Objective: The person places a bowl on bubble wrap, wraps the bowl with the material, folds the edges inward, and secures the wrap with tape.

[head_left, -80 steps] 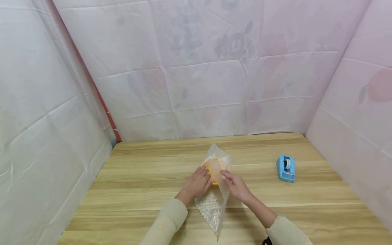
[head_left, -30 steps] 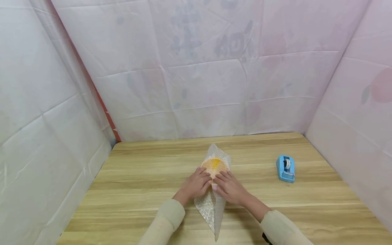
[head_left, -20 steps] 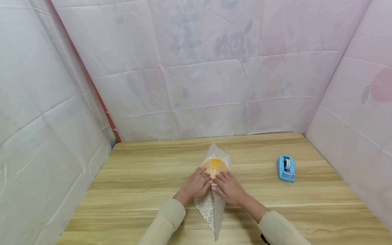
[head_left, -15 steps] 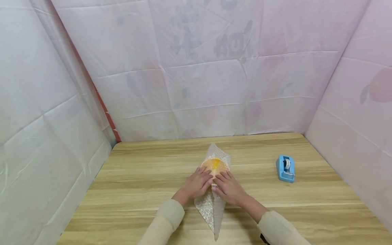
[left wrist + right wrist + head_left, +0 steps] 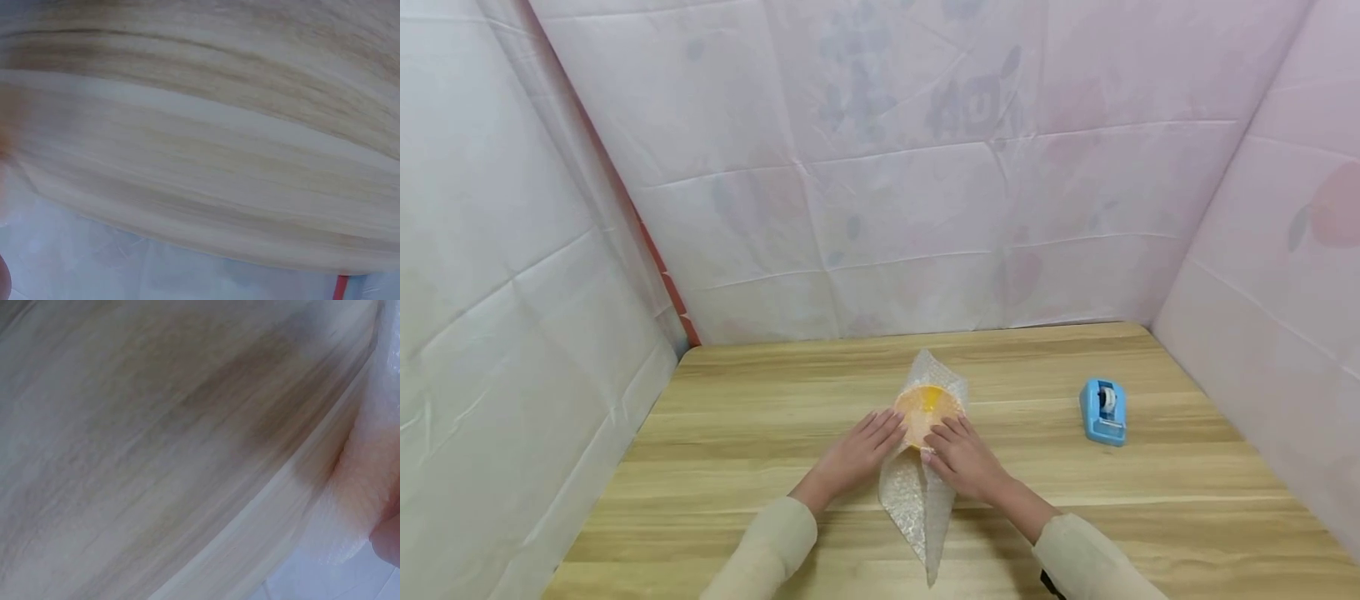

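A round yellow-orange dish-like thing (image 5: 931, 397) lies on the table under a layer of bubble wrap (image 5: 904, 496). The wrap comes to a point at the back and runs down to long tips at the front. My left hand (image 5: 852, 454) rests with straight fingers at the left rim of the round thing. My right hand (image 5: 967, 461) presses its fingertips on the wrapped lower right part, thumb near the front fold. In the right wrist view the bubble wrap (image 5: 350, 500) stands at the right edge with a bit of finger.
A blue tape dispenser (image 5: 1103, 412) with a roll of clear tape stands on the wooden table (image 5: 760, 408) to the right. White patterned sheets (image 5: 887, 208) hang behind and at both sides.
My right hand laid a bubble wrap flap over the round thing, then settled on its lower right. Just now my left hand has slid left, and the yellow lower rim shows.
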Tool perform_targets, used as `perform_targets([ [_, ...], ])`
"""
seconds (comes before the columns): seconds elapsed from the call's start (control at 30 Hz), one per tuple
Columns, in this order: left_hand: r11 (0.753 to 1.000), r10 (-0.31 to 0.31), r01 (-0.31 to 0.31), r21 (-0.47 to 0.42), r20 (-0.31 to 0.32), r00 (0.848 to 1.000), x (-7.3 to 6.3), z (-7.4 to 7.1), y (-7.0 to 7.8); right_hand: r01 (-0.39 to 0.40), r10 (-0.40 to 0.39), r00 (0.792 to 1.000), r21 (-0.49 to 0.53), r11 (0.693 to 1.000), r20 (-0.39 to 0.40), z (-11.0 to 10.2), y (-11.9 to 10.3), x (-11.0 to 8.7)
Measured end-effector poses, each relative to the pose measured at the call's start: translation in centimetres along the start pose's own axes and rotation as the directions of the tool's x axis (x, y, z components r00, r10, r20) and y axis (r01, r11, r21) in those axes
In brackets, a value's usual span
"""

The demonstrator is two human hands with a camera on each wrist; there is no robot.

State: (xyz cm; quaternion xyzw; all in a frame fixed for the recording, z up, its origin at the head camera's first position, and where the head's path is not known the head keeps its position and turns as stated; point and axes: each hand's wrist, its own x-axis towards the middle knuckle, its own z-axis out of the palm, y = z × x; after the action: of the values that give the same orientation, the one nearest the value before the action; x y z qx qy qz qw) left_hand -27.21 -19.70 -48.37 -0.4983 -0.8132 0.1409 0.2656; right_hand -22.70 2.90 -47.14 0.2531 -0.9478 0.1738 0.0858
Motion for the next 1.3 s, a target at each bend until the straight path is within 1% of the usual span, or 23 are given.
perform_targets([
  [0.1,0.999,0.016,-0.018,0.050,0.033,0.999,0.0,0.0,0.1,0.001,-0.001,1.000,-0.006,1.000,-0.008,-0.1,0.0,-0.1],
  [0.17,0.997,0.027,-0.029,0.076,0.036,0.999,0.1,0.0,0.3,0.003,-0.003,1.000,-0.010,1.000,-0.016,-0.1,0.0,-0.1],
  [0.27,0.994,0.036,-0.039,0.105,0.027,0.999,0.3,0.0,0.4,0.006,-0.006,1.000,-0.021,1.000,-0.022,0.0,0.1,-0.1],
  [0.4,0.994,0.030,-0.032,0.108,0.017,0.999,0.4,0.2,0.5,0.006,-0.007,1.000,-0.035,0.999,-0.024,0.2,0.1,0.0],
  [0.57,0.998,0.016,-0.018,0.063,0.035,0.999,0.4,0.4,0.5,0.016,-0.019,0.998,-0.045,0.999,-0.059,0.4,0.0,-0.1],
  [0.67,0.999,0.010,-0.011,0.031,0.039,0.999,0.4,0.4,0.5,0.029,-0.033,0.992,-0.037,0.999,-0.120,0.6,0.1,-0.2],
  [0.73,1.000,0.006,-0.006,0.009,0.031,0.999,0.3,0.4,0.6,0.045,-0.051,0.982,-0.037,0.998,-0.181,0.8,0.1,-0.2],
  [0.83,1.000,0.002,-0.001,-0.025,0.015,1.000,0.3,0.3,0.6,0.070,-0.081,0.957,-0.049,0.996,-0.278,1.2,0.2,-0.2],
  [0.93,0.998,-0.004,0.005,-0.059,0.016,1.000,0.3,0.3,0.6,0.086,-0.103,0.937,-0.066,0.994,-0.334,1.5,0.3,-0.1],
  [1.03,0.995,-0.011,0.012,-0.094,0.018,1.000,0.4,0.3,0.7,0.088,-0.102,0.931,-0.056,0.995,-0.351,1.6,0.4,-0.1],
  [1.13,0.993,-0.017,0.018,-0.113,0.013,1.000,0.5,0.3,0.8,0.076,-0.085,0.935,-0.041,0.996,-0.343,1.7,0.4,0.0],
  [1.23,0.994,-0.023,0.024,-0.110,0.005,1.000,0.6,0.2,0.9,0.066,-0.071,0.942,-0.026,0.997,-0.327,1.6,0.4,0.0],
  [1.3,0.994,-0.026,0.026,-0.109,-0.002,1.000,0.6,0.2,0.9,0.073,-0.075,0.944,-0.018,0.997,-0.323,1.6,0.5,0.0],
])
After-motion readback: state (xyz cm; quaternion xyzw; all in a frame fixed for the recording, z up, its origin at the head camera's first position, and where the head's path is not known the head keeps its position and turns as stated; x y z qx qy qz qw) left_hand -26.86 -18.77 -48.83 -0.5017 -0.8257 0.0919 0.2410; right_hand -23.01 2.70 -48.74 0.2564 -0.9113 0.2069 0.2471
